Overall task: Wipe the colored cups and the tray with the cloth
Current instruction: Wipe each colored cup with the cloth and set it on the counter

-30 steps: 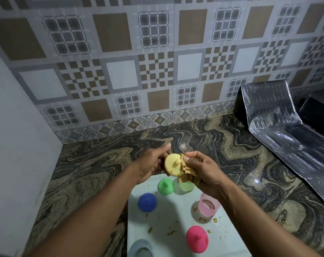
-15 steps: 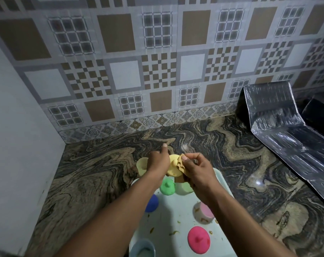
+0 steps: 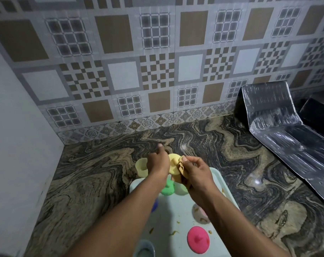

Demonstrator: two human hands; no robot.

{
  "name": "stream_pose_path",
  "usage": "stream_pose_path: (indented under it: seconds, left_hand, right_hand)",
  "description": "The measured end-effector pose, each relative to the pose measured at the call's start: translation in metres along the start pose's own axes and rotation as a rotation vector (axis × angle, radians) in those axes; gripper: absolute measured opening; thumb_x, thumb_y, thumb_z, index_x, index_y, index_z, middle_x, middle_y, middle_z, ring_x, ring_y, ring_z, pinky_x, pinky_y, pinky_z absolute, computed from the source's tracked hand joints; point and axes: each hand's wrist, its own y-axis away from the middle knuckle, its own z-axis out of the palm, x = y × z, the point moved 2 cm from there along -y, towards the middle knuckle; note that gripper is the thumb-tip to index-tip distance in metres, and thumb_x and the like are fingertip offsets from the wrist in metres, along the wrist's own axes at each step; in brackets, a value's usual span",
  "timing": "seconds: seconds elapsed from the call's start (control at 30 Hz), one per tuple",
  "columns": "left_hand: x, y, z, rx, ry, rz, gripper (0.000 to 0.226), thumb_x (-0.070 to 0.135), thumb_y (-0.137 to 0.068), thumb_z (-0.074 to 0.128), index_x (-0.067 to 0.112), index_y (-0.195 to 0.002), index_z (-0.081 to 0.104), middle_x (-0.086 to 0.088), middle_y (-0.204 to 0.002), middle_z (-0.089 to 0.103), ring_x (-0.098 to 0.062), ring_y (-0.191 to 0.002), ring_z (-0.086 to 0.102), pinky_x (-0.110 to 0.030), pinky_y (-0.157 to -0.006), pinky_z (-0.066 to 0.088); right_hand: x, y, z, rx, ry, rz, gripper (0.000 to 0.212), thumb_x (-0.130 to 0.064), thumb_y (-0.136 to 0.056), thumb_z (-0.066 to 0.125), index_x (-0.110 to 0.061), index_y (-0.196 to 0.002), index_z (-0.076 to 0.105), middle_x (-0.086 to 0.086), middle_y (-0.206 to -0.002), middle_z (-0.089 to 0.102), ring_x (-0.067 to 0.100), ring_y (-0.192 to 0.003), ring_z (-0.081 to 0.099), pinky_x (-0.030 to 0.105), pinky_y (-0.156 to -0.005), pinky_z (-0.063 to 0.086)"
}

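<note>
My left hand (image 3: 157, 162) holds a yellow lid (image 3: 173, 164) above the far end of the pale tray (image 3: 177, 217). My right hand (image 3: 196, 173) presses a tan cloth (image 3: 180, 168) against that lid. A pale yellow cup (image 3: 141, 166) stands on the counter just left of my left hand. On the tray lie a green lid (image 3: 167, 189), a light green cup (image 3: 180, 188), a blue lid (image 3: 154, 205) half hidden by my arm, a pink cup (image 3: 199, 213), a pink lid (image 3: 198, 242) and a bluish cup (image 3: 144, 248). Food scraps dot the tray.
The tray rests on a dark marbled counter (image 3: 94, 173). A patterned tile wall (image 3: 157, 71) runs along the back and a plain white wall (image 3: 13, 145) closes the left side. A crinkled foil sheet (image 3: 287, 134) lies at the back right.
Both hands moved away from me with the yellow lid and cloth, toward the tray's far end. The pale yellow cup has come into view on the counter beside my left hand.
</note>
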Motion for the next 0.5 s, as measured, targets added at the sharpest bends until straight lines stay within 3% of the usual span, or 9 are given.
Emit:
stream_pose_path:
  seconds: [0.07, 0.13, 0.2, 0.27, 0.33, 0.37, 0.43, 0.5]
  left_hand:
    - [0.002, -0.007, -0.006, -0.236, -0.106, -0.017, 0.075, 0.07, -0.096, 0.036, 0.006, -0.125, 0.063, -0.018, -0.11, 0.069, -0.028, -0.081, 0.065, -0.032, -0.068, 0.05]
    - [0.01, -0.014, -0.008, -0.318, -0.224, 0.064, 0.077, 0.07, -0.094, 0.041, 0.0, -0.116, 0.066, -0.02, -0.107, 0.071, -0.024, -0.074, 0.062, -0.028, -0.062, 0.041]
    - [0.022, -0.011, -0.009, -0.175, -0.306, 0.202, 0.063, 0.059, -0.099, 0.045, 0.001, -0.096, 0.068, -0.021, -0.107, 0.071, -0.03, -0.083, 0.065, -0.03, -0.061, 0.039]
    - [0.031, 0.004, -0.009, 0.098, -0.167, 0.275, 0.056, 0.047, -0.104, 0.042, 0.007, -0.07, 0.059, -0.019, -0.089, 0.071, -0.034, -0.078, 0.065, -0.033, -0.06, 0.038]
    - [0.029, 0.018, -0.008, 0.289, 0.123, 0.211, 0.057, 0.04, -0.106, 0.039, 0.005, -0.065, 0.057, -0.016, -0.078, 0.066, -0.034, -0.075, 0.063, -0.036, -0.061, 0.04]
    - [0.024, 0.018, -0.006, 0.336, 0.239, 0.132, 0.054, 0.038, -0.107, 0.039, 0.002, -0.074, 0.062, -0.015, -0.081, 0.064, -0.033, -0.08, 0.064, -0.036, -0.064, 0.042]
    - [0.01, 0.012, -0.002, 0.247, 0.259, -0.048, 0.051, 0.041, -0.105, 0.041, -0.004, -0.102, 0.065, -0.018, -0.099, 0.067, -0.035, -0.092, 0.065, -0.037, -0.071, 0.046]
    - [-0.002, -0.001, 0.0, -0.07, 0.136, -0.124, 0.059, 0.059, -0.098, 0.044, 0.005, -0.101, 0.067, -0.014, -0.096, 0.071, -0.03, -0.08, 0.068, -0.034, -0.063, 0.052]
  right_hand:
    - [-0.013, -0.001, -0.004, -0.096, 0.118, 0.034, 0.005, -0.009, -0.096, 0.06, -0.007, -0.096, 0.056, 0.014, -0.077, 0.065, 0.024, -0.058, 0.062, 0.037, -0.049, 0.056]
    - [-0.028, -0.005, -0.004, -0.209, 0.228, 0.04, 0.005, -0.007, -0.096, 0.061, -0.006, -0.098, 0.056, 0.013, -0.076, 0.061, 0.019, -0.055, 0.06, 0.033, -0.043, 0.053]
    - [-0.037, -0.008, 0.003, -0.255, 0.226, 0.011, 0.006, -0.008, -0.095, 0.061, -0.007, -0.098, 0.056, 0.013, -0.077, 0.061, 0.019, -0.057, 0.058, 0.035, -0.049, 0.055]
    - [-0.036, -0.01, 0.013, -0.19, 0.182, -0.072, 0.007, -0.011, -0.096, 0.062, -0.008, -0.099, 0.058, 0.015, -0.081, 0.061, 0.021, -0.062, 0.057, 0.039, -0.058, 0.052]
    - [-0.025, -0.009, 0.021, -0.053, 0.115, -0.135, 0.007, -0.014, -0.096, 0.062, -0.01, -0.099, 0.058, 0.016, -0.084, 0.063, 0.022, -0.064, 0.058, 0.038, -0.058, 0.051]
    - [-0.017, -0.007, 0.021, 0.004, 0.074, -0.128, 0.006, -0.015, -0.097, 0.062, -0.011, -0.097, 0.058, 0.016, -0.085, 0.064, 0.022, -0.066, 0.059, 0.038, -0.057, 0.053]
    - [-0.004, -0.003, 0.016, 0.047, 0.032, -0.065, 0.006, -0.013, -0.097, 0.062, -0.011, -0.096, 0.057, 0.019, -0.09, 0.067, 0.028, -0.073, 0.064, 0.046, -0.063, 0.059]
    - [-0.009, -0.003, 0.006, 0.01, 0.098, -0.012, 0.008, -0.011, -0.096, 0.063, -0.008, -0.097, 0.056, 0.023, -0.091, 0.066, 0.032, -0.074, 0.065, 0.05, -0.064, 0.06]
